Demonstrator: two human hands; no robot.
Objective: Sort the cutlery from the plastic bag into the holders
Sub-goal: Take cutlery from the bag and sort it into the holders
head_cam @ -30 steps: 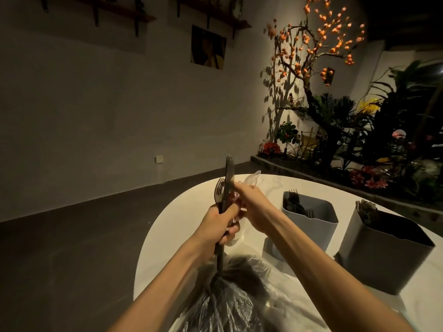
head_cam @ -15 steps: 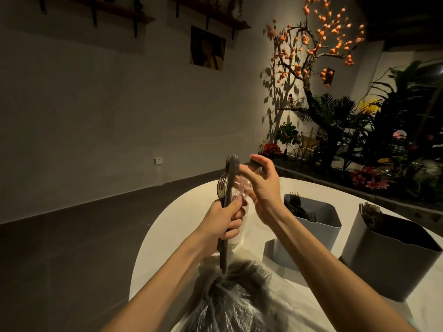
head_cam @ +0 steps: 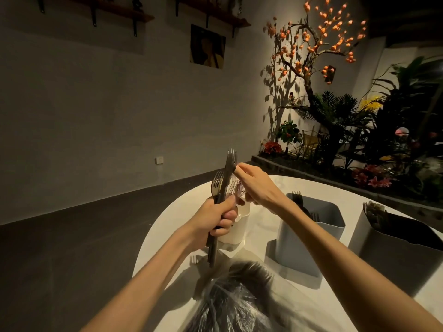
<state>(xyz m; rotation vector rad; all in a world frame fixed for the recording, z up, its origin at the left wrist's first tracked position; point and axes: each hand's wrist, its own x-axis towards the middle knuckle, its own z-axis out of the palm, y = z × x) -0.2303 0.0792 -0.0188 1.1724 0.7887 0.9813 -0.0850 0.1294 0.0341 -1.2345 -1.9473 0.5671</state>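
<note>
I see a round white table in a dim room (planter behind); left hand clutches forks, right hand pinches clear wrapper near far edge.

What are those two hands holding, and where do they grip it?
The left hand grips a bundle of dark forks by their handles, tines up. The right hand pinches a clear plastic wrapper beside the tines.

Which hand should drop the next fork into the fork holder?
Right hand: it pinches at the forks and is nearer the fork holder. Left hand grips the bundle.
</note>
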